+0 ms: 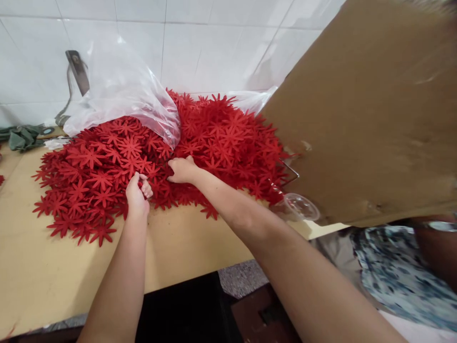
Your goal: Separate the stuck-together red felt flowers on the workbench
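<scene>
A large heap of flat red flower-shaped cutouts (102,180) with several narrow petals spreads over the table. My left hand (138,194) is at the front edge of this heap, its fingers curled in and the thumb pressed against them. A bit of red shows between thumb and fingers, but I cannot make out whether it is held. Just to the right and a little farther back, my right hand (183,170) reaches into the heap where two mounds meet. Its fingers are bent, and what they grip is hidden.
A clear plastic bag (124,90) covers the back of the left mound. At right a big brown cardboard sheet (371,119) leans over the table (178,247), beside a clear plastic ring (302,206). Green cloth (23,138) lies far left. A person in patterned clothing (403,271) is at lower right.
</scene>
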Demonstrator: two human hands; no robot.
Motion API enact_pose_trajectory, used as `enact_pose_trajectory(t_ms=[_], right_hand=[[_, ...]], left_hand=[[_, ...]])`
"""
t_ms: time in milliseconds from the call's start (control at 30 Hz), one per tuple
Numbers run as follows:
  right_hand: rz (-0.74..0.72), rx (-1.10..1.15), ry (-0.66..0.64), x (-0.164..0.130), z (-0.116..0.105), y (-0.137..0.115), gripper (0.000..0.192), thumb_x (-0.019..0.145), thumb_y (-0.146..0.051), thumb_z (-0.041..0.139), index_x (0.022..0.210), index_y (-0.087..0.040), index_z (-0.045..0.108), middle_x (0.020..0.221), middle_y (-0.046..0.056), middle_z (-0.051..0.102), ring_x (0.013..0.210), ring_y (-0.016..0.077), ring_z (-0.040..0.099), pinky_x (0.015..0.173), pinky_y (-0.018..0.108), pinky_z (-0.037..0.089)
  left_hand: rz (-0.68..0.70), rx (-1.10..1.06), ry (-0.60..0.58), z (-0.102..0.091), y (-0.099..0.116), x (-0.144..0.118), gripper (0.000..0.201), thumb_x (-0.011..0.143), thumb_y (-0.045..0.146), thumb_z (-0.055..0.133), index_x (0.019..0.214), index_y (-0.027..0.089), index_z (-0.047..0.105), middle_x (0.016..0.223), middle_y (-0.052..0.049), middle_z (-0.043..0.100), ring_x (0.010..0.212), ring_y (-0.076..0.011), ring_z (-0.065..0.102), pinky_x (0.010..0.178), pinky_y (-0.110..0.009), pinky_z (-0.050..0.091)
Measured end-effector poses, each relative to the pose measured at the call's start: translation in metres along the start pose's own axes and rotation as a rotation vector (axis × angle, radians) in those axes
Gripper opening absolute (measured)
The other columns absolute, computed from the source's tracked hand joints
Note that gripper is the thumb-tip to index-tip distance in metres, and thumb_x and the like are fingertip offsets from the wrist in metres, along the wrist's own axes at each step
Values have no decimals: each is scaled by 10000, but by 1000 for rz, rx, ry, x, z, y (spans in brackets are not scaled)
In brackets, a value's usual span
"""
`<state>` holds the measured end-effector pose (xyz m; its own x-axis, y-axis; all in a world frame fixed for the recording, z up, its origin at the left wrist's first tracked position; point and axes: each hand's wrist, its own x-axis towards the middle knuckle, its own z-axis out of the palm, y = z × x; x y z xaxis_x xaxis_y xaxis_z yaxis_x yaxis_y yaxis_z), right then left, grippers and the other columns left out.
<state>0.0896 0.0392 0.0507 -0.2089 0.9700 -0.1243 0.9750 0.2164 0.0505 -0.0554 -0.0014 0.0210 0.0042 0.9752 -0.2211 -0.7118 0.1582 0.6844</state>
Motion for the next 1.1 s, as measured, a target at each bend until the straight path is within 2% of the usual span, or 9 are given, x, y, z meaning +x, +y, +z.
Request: enact_pose_trajectory(t_ms=[133,333,400,600,733,800,900,967,1100], right_hand=[[-49,-67,31,-8,-1,-4,462,685,-342,529,1084,-109,521,1079,151,586,1000,281,554,909,494,334],[49,-135,-188,4,-5,-4,558,644,-345,585,1160,-141,514,1220,172,513,1135,326,469,941,504,317],[54,-163,-196,7,-5,-3,544,645,-327,585,1150,-135,523,1192,172,540,1109,315,497,947,510,309],[-24,-171,-74,-2,-2,0,453,681,-334,527,1065,-95,543,1036,177,626,986,303,581,939,543,286],[-77,-143,-13,-11,-17,2,457,696,-390,503,1033,-83,533,997,175,640,990,300,584,979,499,263],[-90,-144,36,-15,-28,4,465,706,-381,494,1053,-72,509,967,173,647,974,288,593,963,439,305],[-79,-136,97,-18,-41,8,432,736,-345,450,1066,-69,493,957,181,649,912,290,614,823,364,410],[-65,-135,125,-19,-45,13,423,747,-327,435,1080,-73,490,980,189,642,902,301,615,767,349,429],[-14,-49,174,-15,-51,18,461,737,-303,481,1140,-81,467,1030,181,628,945,294,595,790,346,430]], left_hand=[[26,52,15,1,-2,0,286,831,259,385,570,161,447,312,83,258,260,-32,197,316,-160,121],[42,43,35,1,1,-1,270,827,267,390,583,161,440,319,87,264,265,-29,203,318,-156,124],[44,31,50,0,2,-1,270,830,263,382,586,162,436,320,87,267,266,-30,208,319,-157,126],[30,21,51,-1,-2,0,269,815,300,434,583,165,428,323,92,272,266,-26,205,323,-154,131],[45,15,48,-1,-3,1,274,812,311,444,581,165,433,323,91,279,268,-27,214,325,-157,138],[53,19,48,-2,-3,1,278,818,305,430,578,165,436,318,88,282,267,-31,220,327,-161,142],[47,32,47,-2,-2,1,276,827,292,406,584,167,442,314,86,282,266,-34,219,330,-167,137],[44,43,40,-2,-3,1,270,831,283,389,593,168,444,318,87,282,266,-34,216,331,-171,128],[46,54,38,-2,-5,0,260,831,284,384,604,172,442,328,87,282,269,-37,219,331,-174,122]])
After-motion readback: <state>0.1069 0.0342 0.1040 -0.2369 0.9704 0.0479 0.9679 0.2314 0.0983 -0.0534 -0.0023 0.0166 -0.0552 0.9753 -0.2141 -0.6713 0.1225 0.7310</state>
